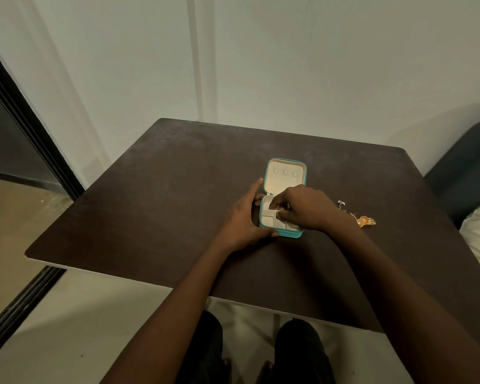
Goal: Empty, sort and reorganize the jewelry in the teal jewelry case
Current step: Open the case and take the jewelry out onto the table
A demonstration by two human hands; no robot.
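The case [284, 198] lay open mid-table [150, 203]. Left hand [243, 217] clasped its side; right hand [302, 209] pinched inside a compartment — contents unseen. Removed jewelry [365, 220] lay right — judged light, snag-prone; grip by clasp.

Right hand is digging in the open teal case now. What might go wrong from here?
1. The right hand hides its fingertips; whatever it pinches may slip back unseen.
2. The gold jewelry and small silver piece lie loose by the right forearm, which may sweep them along the table.
3. The teal case could slide if the left hand lets go.
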